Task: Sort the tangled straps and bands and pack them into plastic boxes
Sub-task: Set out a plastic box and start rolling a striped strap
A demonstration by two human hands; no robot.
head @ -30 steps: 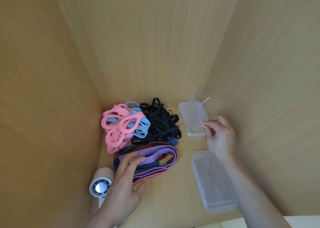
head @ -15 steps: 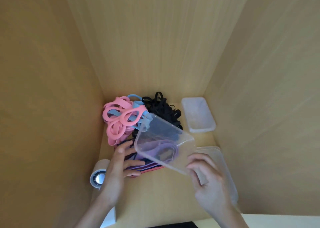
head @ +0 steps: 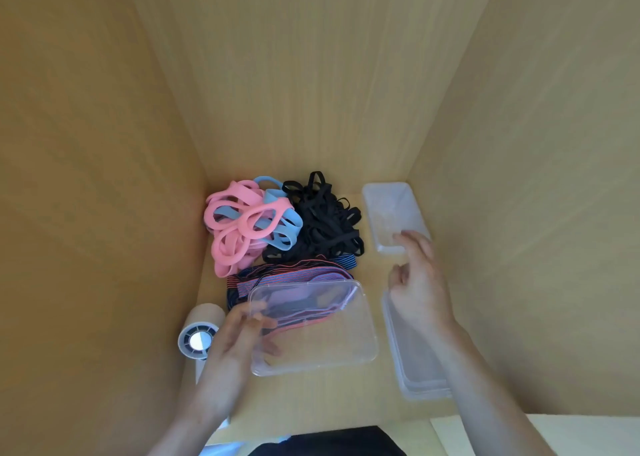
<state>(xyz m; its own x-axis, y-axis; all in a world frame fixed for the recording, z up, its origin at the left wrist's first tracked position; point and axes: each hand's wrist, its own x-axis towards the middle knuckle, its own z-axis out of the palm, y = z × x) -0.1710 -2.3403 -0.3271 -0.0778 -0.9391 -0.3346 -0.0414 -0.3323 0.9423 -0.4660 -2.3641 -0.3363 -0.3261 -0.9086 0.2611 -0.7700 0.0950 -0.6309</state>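
Head view, left to right: how many of each thing?

One small white fan [head: 199,332] at the left edge of the counter [head: 311,396]. Then four heaps: pink bands [head: 232,233], blue bands [head: 282,225], black bands [head: 322,220] along the back, and striped straps [head: 287,275] just in front of them. Three lots of plastic: a clear box [head: 329,344] in the middle, a back box [head: 391,209] in the right corner, and a stack of boxes [head: 415,365] near the right wall.

And the hands?

The left hand [head: 235,341] grips the clear box by its left rim, fingers showing through the plastic. The right hand [head: 419,282] holds nothing; its fingers are relaxed, and it hovers between the back box and the stack.

What differs from half a second ago?

Then the right hand held the clear box tilted in the air and the left lay on the striped straps. Now the box sits nearly level, its far end over those straps, and the right hand has let go.
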